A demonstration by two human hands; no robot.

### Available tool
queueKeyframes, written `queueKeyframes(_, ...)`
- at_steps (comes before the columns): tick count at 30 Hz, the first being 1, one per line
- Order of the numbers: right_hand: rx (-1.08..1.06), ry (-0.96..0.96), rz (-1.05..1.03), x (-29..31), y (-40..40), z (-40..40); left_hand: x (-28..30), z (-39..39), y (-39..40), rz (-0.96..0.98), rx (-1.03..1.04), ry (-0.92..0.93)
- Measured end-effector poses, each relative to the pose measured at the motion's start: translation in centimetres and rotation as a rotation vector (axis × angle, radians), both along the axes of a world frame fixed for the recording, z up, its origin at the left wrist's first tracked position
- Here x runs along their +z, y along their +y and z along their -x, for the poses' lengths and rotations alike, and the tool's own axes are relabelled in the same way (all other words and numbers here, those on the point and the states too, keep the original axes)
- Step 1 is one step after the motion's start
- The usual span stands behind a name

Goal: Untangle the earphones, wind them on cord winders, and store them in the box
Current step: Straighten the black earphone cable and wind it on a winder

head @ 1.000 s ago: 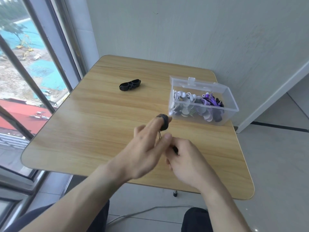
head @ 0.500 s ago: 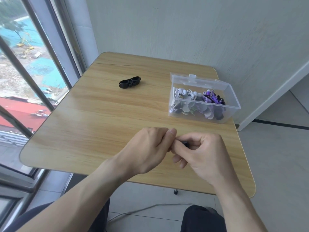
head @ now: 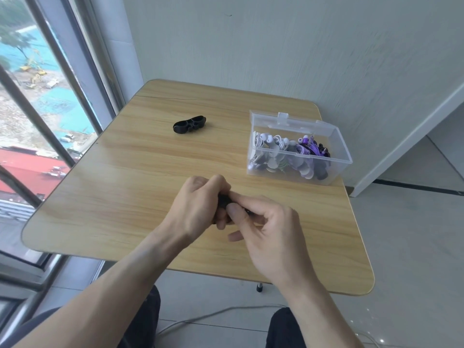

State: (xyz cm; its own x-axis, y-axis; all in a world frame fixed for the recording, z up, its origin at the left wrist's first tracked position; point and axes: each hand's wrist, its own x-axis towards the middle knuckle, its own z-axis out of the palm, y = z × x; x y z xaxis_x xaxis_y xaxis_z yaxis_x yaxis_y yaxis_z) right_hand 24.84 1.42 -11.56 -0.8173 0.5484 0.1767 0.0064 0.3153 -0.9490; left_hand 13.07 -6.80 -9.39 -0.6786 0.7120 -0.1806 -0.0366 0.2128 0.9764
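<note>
Head view, looking down over a wooden table (head: 125,197) set against a pale wall (head: 301,46), window (head: 37,96) at left. Left hand (head: 198,204) and right hand (head: 266,232) brought together above the near-centre of the table, fingers of both curled and pinching a small black cord winder (head: 224,200) between them; only a dark sliver of the winder visible in the gap between the two hands, the rest hidden by fingers. Right thumb laid across the winder's near side, left knuckles closed over its far side. Earphone cord on the held winder not discernible. Second black winder (head: 189,124) lying flat on the far-left part of the table, well apart from both hands and untouched. Clear plastic box (head: 298,172) standing open on the far-right part of the table, near its right edge, lid (head: 288,121) upright at the back; inside, a heap of wound earphones (head: 288,149), white ones toward the left, purple and black ones toward the right. Box beyond and to the right of the right hand, not in contact with it. Below the table edge, dark trouser legs (head: 288,330) and a pale cable (head: 213,315) on the tiled floor.
</note>
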Motion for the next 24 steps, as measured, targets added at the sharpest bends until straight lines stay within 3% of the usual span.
queueKeyframes(6, -0.070, 0.009, -0.147, -0.5, -0.9, 0.8, -0.4, 0.8, 0.0, 0.086, 0.110, -0.003)
queueKeyframes(10, -0.085, 0.002, -0.350, -0.8, -1.4, 1.0, -1.3, 1.5, 0.3, 0.107, 0.173, 0.004)
queueKeyframes(14, -0.047, -0.186, -0.335, -1.0, -1.2, 1.2, -2.1, 1.1, 0.9, 0.101, 0.183, -0.069)
queueKeyframes(18, -0.018, -0.279, -0.372, -0.8, 0.4, 1.5, -2.2, 0.5, 1.1, 0.088, 0.177, -0.014)
queueKeyframes(20, -0.083, -0.304, -0.390, -0.8, 1.7, 1.6, -1.8, 1.9, 1.1, 0.077, 0.189, 0.073)
queueKeyframes(24, -0.160, -0.357, -0.363, -0.4, 4.4, 1.2, -2.0, 8.5, 1.9, 0.246, 0.343, 0.480)
